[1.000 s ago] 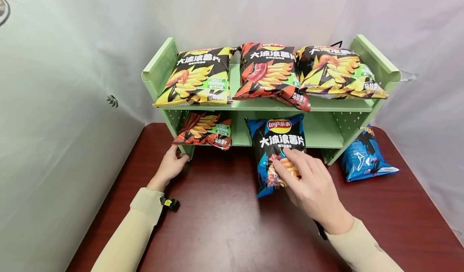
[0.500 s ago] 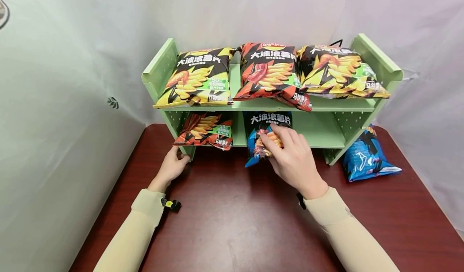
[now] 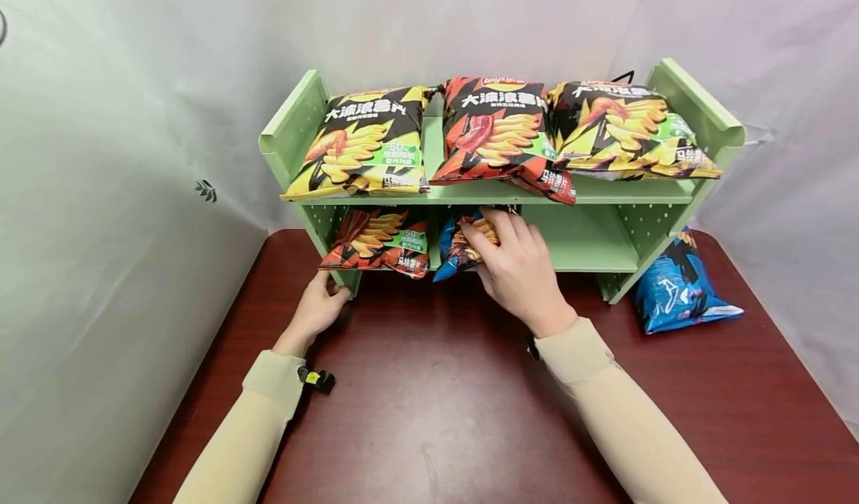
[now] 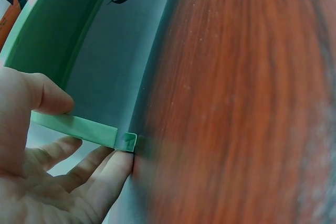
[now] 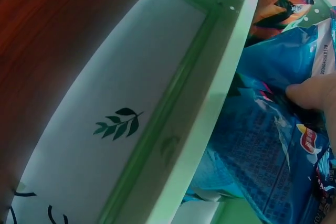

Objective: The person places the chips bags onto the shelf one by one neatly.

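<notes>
My right hand (image 3: 520,265) holds a blue-and-black bag of potato chips (image 3: 459,247) by its front, thumb on one face. The bag is partly inside the lower level of a green two-tier shelf (image 3: 470,199), and its top is hidden under the upper board. In the right wrist view the blue bag (image 5: 262,145) lies past the board's edge. My left hand (image 3: 318,312) grips the lower front edge of the shelf's left side panel. The left wrist view has the thumb on one side of that green panel (image 4: 79,128) and the fingers on the other.
A red chip bag (image 3: 382,243) sits on the lower level at left. Above stand a yellow-black bag (image 3: 365,142), a red bag (image 3: 496,131) and another yellow-black bag (image 3: 624,131). Another blue bag (image 3: 681,288) lies on the dark red table (image 3: 416,414), right of the shelf.
My right hand has pushed the blue chip bag forward and left, from in front of the shelf into its lower level beside the red bag. The left hand has stayed put.
</notes>
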### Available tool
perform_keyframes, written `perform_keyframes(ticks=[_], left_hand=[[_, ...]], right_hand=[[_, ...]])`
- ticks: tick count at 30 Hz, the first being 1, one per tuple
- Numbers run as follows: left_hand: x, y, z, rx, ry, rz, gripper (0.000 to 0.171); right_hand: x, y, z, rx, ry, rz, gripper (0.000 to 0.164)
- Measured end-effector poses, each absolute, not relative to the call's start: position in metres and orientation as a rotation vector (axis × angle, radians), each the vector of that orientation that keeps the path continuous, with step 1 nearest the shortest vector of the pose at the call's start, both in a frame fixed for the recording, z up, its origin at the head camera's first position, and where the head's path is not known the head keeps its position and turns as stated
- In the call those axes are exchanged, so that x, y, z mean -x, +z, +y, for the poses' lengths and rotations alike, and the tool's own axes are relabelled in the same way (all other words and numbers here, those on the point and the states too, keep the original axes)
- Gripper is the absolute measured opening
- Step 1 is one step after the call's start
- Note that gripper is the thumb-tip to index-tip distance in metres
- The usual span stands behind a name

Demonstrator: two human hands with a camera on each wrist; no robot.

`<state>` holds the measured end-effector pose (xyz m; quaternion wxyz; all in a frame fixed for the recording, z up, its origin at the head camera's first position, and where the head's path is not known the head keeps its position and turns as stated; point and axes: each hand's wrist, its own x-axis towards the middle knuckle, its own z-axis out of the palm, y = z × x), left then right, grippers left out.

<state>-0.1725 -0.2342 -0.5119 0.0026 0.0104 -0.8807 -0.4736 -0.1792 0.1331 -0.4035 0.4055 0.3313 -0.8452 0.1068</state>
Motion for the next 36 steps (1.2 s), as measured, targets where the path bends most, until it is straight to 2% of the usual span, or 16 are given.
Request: perform_keyframes(ticks=[8, 17, 36], left_hand=[[0.173, -0.512, -0.234, -0.022, -1.497, -2.745, 0.053], [0.172, -0.512, -0.232, -0.029, -1.504, -2.729, 0.062], [0.175, -0.514, -0.233, -0.02, -1.473, -2.72, 0.057]], right_hand=[[0.188, -0.402, 0.124, -0.803, 0.209, -2.179, 0.048], [0.192, -0.41, 0.124, -0.824, 0.197, -2.243, 0.061], [0.188, -0.42, 0.125, -0.861, 0.173, -2.378, 0.08]])
